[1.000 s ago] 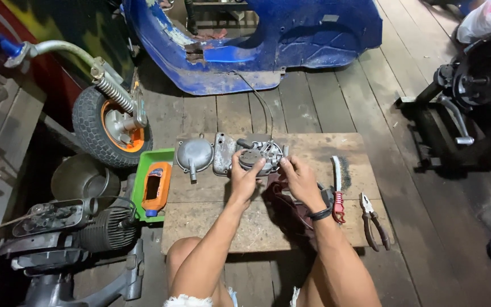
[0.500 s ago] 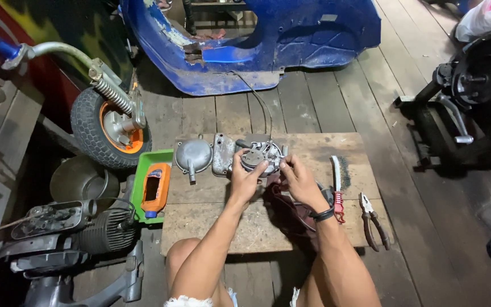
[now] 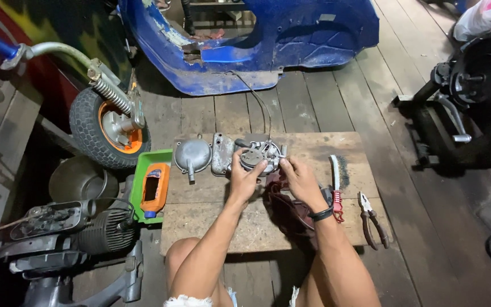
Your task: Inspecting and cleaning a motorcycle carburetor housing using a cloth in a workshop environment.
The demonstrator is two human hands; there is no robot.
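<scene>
Our left hand and right hand both grip the metal engine part near the board's far edge, steadying it.

Blue scooter shell, green tray, orange bottle, grey carburettor.

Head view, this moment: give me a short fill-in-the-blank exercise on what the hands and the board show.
1. Both hands, the left hand and the right hand, grip a grey metal ____ part on the wooden board.
2. The wire brush lies to the ____ of the right hand.
3. The pliers lie near the board's ____ edge.
4. The orange bottle rests in a ____ tray.

Missing words: engine; right; right; green
</scene>
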